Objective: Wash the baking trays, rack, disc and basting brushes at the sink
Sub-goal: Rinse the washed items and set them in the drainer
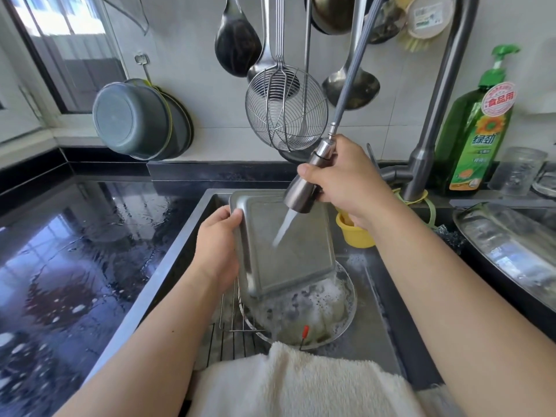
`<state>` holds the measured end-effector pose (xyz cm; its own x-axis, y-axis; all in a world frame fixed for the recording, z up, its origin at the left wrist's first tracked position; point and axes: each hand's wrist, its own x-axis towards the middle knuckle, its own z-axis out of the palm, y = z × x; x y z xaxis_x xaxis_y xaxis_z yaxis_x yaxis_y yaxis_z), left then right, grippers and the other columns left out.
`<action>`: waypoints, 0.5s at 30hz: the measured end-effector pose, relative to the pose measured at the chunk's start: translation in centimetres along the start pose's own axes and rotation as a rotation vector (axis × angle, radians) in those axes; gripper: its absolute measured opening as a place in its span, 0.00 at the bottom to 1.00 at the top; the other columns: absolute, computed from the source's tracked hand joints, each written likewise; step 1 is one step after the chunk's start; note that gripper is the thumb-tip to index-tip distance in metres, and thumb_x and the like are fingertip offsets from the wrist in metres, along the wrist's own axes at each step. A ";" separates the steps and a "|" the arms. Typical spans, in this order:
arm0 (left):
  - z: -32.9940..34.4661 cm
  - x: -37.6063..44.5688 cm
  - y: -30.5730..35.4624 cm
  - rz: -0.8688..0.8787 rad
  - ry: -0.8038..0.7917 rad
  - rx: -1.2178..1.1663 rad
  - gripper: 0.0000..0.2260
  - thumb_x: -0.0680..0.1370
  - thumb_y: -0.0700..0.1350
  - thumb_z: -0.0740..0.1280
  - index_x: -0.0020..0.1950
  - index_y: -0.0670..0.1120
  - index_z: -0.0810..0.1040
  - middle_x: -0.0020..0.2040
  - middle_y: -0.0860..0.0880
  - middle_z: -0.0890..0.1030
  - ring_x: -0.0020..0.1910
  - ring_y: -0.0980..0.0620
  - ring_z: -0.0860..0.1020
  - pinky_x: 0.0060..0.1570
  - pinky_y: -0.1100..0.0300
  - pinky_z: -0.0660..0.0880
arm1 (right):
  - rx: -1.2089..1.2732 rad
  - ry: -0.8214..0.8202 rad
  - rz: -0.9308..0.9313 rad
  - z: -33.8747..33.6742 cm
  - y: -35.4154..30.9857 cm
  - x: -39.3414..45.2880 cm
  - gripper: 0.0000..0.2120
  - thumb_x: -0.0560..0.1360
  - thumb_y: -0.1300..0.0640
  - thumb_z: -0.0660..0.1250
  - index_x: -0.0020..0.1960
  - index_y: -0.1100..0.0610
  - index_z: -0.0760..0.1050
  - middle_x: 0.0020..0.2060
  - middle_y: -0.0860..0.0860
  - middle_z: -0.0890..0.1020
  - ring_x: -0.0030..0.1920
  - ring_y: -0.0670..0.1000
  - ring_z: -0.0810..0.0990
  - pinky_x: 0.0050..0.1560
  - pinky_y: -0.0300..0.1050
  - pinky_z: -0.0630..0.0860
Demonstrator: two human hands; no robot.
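Rinsing looked underway: left hand (217, 239) gripped the steel baking tray (288, 245) tilted over the sink (373, 284), right hand (346, 176) clasped the pull-out sprayer (310, 182); sweeping water top-down should carry suds off fully

Daylight from a window (60, 40) at left falls on a white tiled wall (192, 85) and wet black countertop (75, 251).

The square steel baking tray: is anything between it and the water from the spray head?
Nothing visible. The right hand aims the pull-out spray head at the square steel baking tray, which the left hand holds tilted; the stream lands directly on it.
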<state>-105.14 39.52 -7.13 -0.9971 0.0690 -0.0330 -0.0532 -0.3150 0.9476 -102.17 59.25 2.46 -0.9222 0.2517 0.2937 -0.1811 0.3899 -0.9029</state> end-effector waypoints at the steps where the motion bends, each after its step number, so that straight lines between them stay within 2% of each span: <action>1: -0.2 0.1 0.0 -0.002 0.027 0.008 0.11 0.86 0.41 0.62 0.45 0.44 0.80 0.47 0.40 0.82 0.47 0.42 0.80 0.56 0.43 0.78 | -0.060 0.022 -0.004 -0.4 0.3 0.1 0.13 0.73 0.53 0.76 0.50 0.52 0.72 0.47 0.50 0.81 0.50 0.54 0.82 0.52 0.59 0.80; 3: -0.4 0.2 0.0 -0.008 0.063 0.031 0.14 0.85 0.42 0.62 0.41 0.46 0.81 0.45 0.42 0.83 0.47 0.42 0.80 0.57 0.43 0.77 | -0.191 0.076 -0.013 -1.5 0.7 0.2 0.13 0.76 0.54 0.74 0.52 0.54 0.71 0.46 0.48 0.79 0.48 0.53 0.79 0.47 0.49 0.76; 8: -0.6 0.4 0.0 -0.034 0.156 0.050 0.12 0.84 0.40 0.63 0.44 0.44 0.83 0.46 0.42 0.84 0.48 0.43 0.82 0.58 0.44 0.78 | -0.379 0.150 0.025 -3.8 1.5 0.3 0.13 0.77 0.53 0.73 0.55 0.55 0.70 0.49 0.51 0.78 0.50 0.57 0.76 0.47 0.48 0.68; 11: -1.0 0.8 0.0 -0.064 0.239 0.020 0.12 0.84 0.40 0.64 0.42 0.45 0.81 0.46 0.42 0.83 0.48 0.43 0.81 0.59 0.44 0.78 | -0.418 0.088 0.058 -4.5 1.1 0.4 0.15 0.76 0.53 0.74 0.56 0.54 0.71 0.49 0.52 0.78 0.51 0.57 0.77 0.49 0.50 0.72; 14: -1.5 1.1 0.0 -0.087 0.296 -0.019 0.10 0.83 0.41 0.64 0.42 0.45 0.77 0.47 0.42 0.81 0.49 0.44 0.79 0.61 0.41 0.76 | -0.305 -0.001 0.093 -4.1 0.6 0.4 0.16 0.73 0.52 0.76 0.54 0.51 0.72 0.50 0.52 0.79 0.52 0.57 0.80 0.53 0.59 0.80; 15: -1.6 1.2 -0.1 -0.095 0.297 -0.022 0.08 0.82 0.41 0.64 0.43 0.45 0.76 0.47 0.42 0.80 0.49 0.44 0.78 0.61 0.41 0.76 | -0.253 -0.023 0.111 -3.9 0.3 0.4 0.16 0.72 0.53 0.77 0.54 0.52 0.73 0.51 0.53 0.80 0.52 0.57 0.81 0.52 0.61 0.82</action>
<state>-106.37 38.13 -7.74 -0.9597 -0.1797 -0.2161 -0.1452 -0.3410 0.9288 -101.24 62.96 3.50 -0.9395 0.2864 0.1876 0.0099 0.5705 -0.8212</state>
